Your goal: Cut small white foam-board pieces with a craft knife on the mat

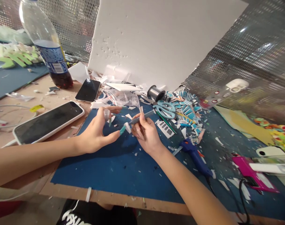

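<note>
- Left hand: thumb and fingers spread wide; positioned over the blue mat, which reaches nearly to the front edge of the surface;
- Right hand: pinching a slim blue-grey bar between thumb and fingers; bar held over the mat, roughly midway between the surface's left and right edges;
- Small white piece: at the bar's left end, just beside the left thumb tip; contact with the thumb unclear;
- Toward back edge: white board standing; wire spool and light-blue scissors before it, beside blue and white scraps;
- Toward left edge: white-cased phone; bottle behind it, dark liquid at its bottom;
- Toward right edge: blue glue gun; pink device nearer the front right corner.
</note>
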Demonstrator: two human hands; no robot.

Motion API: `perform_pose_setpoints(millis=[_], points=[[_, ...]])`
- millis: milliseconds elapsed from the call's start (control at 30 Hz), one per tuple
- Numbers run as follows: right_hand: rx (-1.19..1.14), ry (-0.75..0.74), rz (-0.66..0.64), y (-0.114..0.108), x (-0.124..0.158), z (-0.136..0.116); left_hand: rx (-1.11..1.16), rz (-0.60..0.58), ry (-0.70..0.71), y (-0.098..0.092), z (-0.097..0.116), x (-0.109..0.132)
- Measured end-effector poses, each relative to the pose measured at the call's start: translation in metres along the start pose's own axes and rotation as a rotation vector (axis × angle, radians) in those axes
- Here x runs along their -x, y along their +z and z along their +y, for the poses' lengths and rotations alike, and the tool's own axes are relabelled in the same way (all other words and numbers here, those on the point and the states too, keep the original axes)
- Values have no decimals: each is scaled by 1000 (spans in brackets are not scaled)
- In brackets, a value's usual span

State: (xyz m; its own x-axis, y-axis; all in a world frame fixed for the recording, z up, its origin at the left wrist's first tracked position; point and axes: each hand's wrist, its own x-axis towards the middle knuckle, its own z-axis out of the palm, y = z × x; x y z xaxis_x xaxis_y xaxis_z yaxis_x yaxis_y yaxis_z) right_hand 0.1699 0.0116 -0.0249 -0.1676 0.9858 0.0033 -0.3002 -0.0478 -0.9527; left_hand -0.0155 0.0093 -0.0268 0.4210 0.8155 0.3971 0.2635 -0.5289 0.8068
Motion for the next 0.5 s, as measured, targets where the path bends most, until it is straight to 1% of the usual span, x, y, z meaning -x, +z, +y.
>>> perform_pose_setpoints(millis=[100, 200, 267, 333, 433, 500], points=[[-198, 168, -36, -1, -2, -2, 72, 80, 147, 2, -1, 2], [-289, 258, -89, -2, -2, -4, 35, 71, 189, 3, -2, 5], [-304, 265, -115, -2, -2, -5, 0, 58, 183, 2, -2, 6], [-317, 259, -117, -1, -2, -6, -26, 55, 218, 1, 0, 7], [-346, 250, -101, -2, -2, -8, -102, 29, 369, -1, 3, 9], [-365, 236, -92, -2, -2, -8, -183, -13, 458, -1, 4, 9]])
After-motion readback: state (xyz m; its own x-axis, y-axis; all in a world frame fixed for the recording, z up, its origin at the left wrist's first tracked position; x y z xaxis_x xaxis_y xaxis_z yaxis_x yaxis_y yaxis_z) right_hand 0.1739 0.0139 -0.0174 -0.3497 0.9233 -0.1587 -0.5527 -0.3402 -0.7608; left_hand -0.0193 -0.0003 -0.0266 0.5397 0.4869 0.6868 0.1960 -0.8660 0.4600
